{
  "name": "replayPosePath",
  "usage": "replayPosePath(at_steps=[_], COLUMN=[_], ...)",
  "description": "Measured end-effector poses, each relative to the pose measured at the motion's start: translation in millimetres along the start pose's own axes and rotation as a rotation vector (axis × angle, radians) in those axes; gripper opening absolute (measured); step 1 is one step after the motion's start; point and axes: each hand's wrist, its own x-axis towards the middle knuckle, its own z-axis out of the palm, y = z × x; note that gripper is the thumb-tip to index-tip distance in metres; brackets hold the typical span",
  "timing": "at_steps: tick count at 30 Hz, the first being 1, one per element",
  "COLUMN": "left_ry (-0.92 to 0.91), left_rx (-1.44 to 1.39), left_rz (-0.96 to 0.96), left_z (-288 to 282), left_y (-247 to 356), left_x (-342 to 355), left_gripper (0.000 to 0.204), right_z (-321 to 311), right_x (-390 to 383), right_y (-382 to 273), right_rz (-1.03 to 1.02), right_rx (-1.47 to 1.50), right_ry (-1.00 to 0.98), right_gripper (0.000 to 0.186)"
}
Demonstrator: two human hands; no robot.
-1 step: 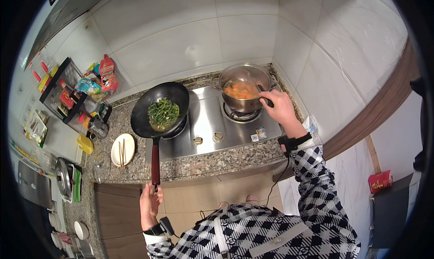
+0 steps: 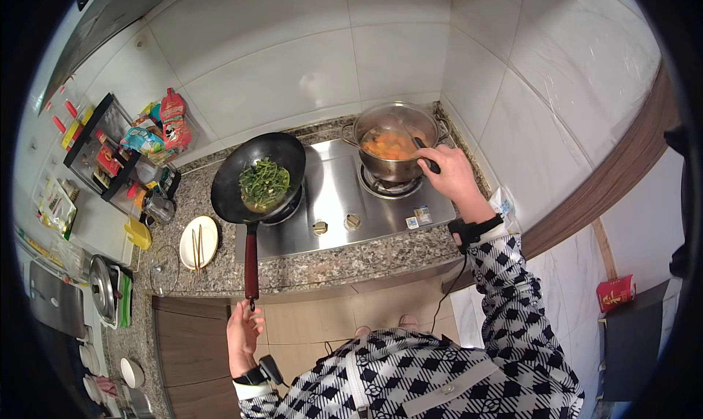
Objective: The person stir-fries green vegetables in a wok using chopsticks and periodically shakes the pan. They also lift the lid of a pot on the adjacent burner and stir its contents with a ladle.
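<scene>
- One long utensil with a straight black handle (image 2: pixel 435 167) slants over the near right rim of a round, shiny steel pot (image 2: pixel 392 171); its head is too blurred to make out.
- The right hand (image 2: pixel 452 171) is closed around that handle, outside the pot, a hold that presumably spares the fingers the heat.
- The pot, one vessel with two side loop handles, sits on the right burner and holds orange chunks (image 2: pixel 392 147), too merged to count.
- To its left, one deep black wok (image 2: pixel 228 192) holds dark green cut vegetables (image 2: pixel 265 185); its single dark red handle (image 2: pixel 252 262) points near, likely for easy reach.
- The left hand (image 2: pixel 244 335) is loosely spread just beside that handle's end, gripping nothing; whether it touches, I cannot tell.
- Two knobs (image 2: pixel 320 228) line the near side of the silver steel stove (image 2: pixel 333 188).
- Left on the speckled granite desk (image 2: pixel 351 264), two thin brown chopsticks (image 2: pixel 195 249) lie across one cream oval plate (image 2: pixel 210 231), perhaps to keep their tips clean.
</scene>
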Motion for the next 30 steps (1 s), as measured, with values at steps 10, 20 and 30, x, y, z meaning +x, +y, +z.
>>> replayPosePath(at_steps=[10, 20, 30], left_ry=[0.033, -0.067, -0.031], left_rx=[0.063, 0.156, 0.234], left_rz=[0.049, 0.056, 0.058], left_z=[0, 40, 32], left_y=[-20, -27, -41], left_x=[-37, -22, -18], left_gripper=[0.034, 0.026, 0.027], right_z=[6, -58, -92], right_x=[2, -7, -9], right_y=[-1, 7, -10], right_rz=[0.267, 0.160, -0.135], right_rx=[0.340, 0.394, 0.221], right_ry=[0.014, -0.127, -0.206], right_gripper=[0.019, 0.019, 0.012])
